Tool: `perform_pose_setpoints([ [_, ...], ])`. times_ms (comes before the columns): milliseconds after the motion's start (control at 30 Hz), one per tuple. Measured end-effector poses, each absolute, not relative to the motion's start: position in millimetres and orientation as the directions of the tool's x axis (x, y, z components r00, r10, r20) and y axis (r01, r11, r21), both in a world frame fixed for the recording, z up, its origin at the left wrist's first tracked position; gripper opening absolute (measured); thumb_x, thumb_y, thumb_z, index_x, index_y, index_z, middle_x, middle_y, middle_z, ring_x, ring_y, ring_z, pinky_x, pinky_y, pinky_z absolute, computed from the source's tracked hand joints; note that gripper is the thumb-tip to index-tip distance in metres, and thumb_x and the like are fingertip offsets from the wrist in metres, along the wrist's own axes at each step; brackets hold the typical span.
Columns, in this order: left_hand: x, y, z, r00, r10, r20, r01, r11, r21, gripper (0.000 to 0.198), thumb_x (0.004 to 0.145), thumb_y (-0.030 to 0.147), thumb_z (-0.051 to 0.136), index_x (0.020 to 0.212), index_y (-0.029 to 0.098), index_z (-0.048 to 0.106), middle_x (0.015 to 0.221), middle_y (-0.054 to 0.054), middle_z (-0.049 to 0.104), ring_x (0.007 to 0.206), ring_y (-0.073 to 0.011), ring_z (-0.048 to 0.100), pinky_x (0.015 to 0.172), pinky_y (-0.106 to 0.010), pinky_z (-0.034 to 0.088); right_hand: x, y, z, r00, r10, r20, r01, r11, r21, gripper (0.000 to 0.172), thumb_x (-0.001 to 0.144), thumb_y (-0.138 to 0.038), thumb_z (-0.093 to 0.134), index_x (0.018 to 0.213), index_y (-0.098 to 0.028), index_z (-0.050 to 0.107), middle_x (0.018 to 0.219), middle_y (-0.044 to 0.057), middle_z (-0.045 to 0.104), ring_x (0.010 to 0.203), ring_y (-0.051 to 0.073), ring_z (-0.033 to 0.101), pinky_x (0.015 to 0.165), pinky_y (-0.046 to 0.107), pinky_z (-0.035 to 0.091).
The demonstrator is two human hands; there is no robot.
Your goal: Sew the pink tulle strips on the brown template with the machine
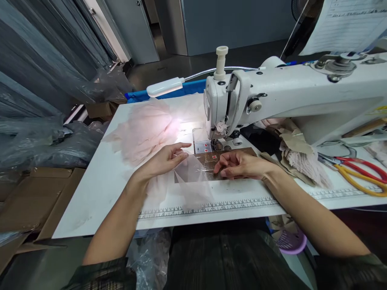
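Note:
My left hand is left of the needle area, its forefinger stretched out and its thumb closed against the fingers below. Sheer pale pink fabric hangs from that pinch and spreads over the table's front part. My right hand rests over a brown tape-covered plate, fingers curled and tips pressed together near the fabric's right side. What lies between those fingertips is too small to make out. The white sewing machine's presser foot stands just behind the plate. A gathered pile of the pink fabric lies at the left.
Scissors with red and yellow handles lie at the right beside fabric scraps. A white lamp lights the table. A printed ruler runs along its front edge. Cardboard boxes and plastic-wrapped goods stand left.

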State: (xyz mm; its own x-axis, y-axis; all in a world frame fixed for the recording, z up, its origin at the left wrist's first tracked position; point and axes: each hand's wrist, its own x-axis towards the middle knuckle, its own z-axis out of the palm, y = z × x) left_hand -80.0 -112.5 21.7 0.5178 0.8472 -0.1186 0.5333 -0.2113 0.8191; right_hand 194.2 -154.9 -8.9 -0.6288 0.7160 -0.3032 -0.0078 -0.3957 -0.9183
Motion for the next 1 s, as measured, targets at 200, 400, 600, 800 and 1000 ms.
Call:
perform_pose_setpoints([
  [200, -89.0, -102.7, 14.5, 0.493, 0.868, -0.061, 0.579, -0.276, 0.767, 0.052, 0.087, 0.036, 0.056, 0.136, 0.018, 0.052, 0.101, -0.01, 0.074, 0.081, -0.0188, 0.069, 0.075, -0.031, 0.056, 197.6, -148.3, -19.4, -0.247, 0.937, -0.248, 0.127, -0.223, -0.967, 0.022, 0.076, -0.028, 0.075, 0.091, -0.018, 0.064, 0.082, 0.002, 0.066, 0.076, 0.013, 0.063, 0.067, 0.025, 0.053],
  [400, -57.5, -130.7, 24.7, 0.811, 0.529, -0.25, 0.211, 0.135, 0.968, 0.057, 0.085, 0.038, 0.064, 0.139, 0.025, 0.05, 0.118, -0.012, 0.068, 0.096, -0.0247, 0.071, 0.075, -0.033, 0.06, 170.0, -157.2, -14.4, -0.503, 0.863, -0.048, -0.061, -0.09, -0.994, 0.066, 0.076, -0.036, 0.078, 0.135, -0.021, 0.052, 0.127, 0.008, 0.06, 0.118, 0.021, 0.056, 0.099, 0.035, 0.047],
  [600, -61.4, -133.2, 32.5, 0.782, 0.565, -0.263, 0.247, 0.106, 0.963, 0.07, 0.083, 0.04, 0.069, 0.145, 0.021, 0.041, 0.104, -0.014, 0.073, 0.067, -0.0184, 0.072, 0.048, -0.02, 0.051, 173.0, -160.6, -7.4, -0.85, 0.482, -0.212, -0.007, -0.412, -0.911, 0.046, 0.076, -0.032, 0.076, 0.118, -0.016, 0.066, 0.081, 0.0, 0.069, 0.053, 0.006, 0.052, 0.049, 0.016, 0.042],
  [800, -94.8, -104.2, 23.9, 0.536, 0.824, -0.185, 0.635, -0.25, 0.731, 0.059, 0.088, 0.041, 0.059, 0.141, 0.018, 0.045, 0.103, -0.011, 0.073, 0.075, -0.0195, 0.069, 0.058, -0.028, 0.054, 198.9, -146.7, -10.3, -0.628, 0.656, -0.419, 0.399, -0.191, -0.897, 0.028, 0.077, -0.039, 0.073, 0.095, -0.017, 0.072, 0.074, 0.001, 0.065, 0.056, 0.01, 0.051, 0.047, 0.02, 0.038],
  [1000, -93.8, -97.8, 16.7, 0.543, 0.778, 0.316, 0.747, -0.619, 0.241, 0.037, 0.091, 0.034, 0.052, 0.124, 0.02, 0.06, 0.131, -0.01, 0.059, 0.118, -0.0279, 0.056, 0.098, -0.045, 0.048, 204.0, -143.0, -15.3, -0.199, 0.973, -0.116, 0.655, 0.043, -0.755, 0.032, 0.08, -0.043, 0.067, 0.099, -0.018, 0.068, 0.077, 0.003, 0.064, 0.065, 0.016, 0.056, 0.056, 0.027, 0.04],
])
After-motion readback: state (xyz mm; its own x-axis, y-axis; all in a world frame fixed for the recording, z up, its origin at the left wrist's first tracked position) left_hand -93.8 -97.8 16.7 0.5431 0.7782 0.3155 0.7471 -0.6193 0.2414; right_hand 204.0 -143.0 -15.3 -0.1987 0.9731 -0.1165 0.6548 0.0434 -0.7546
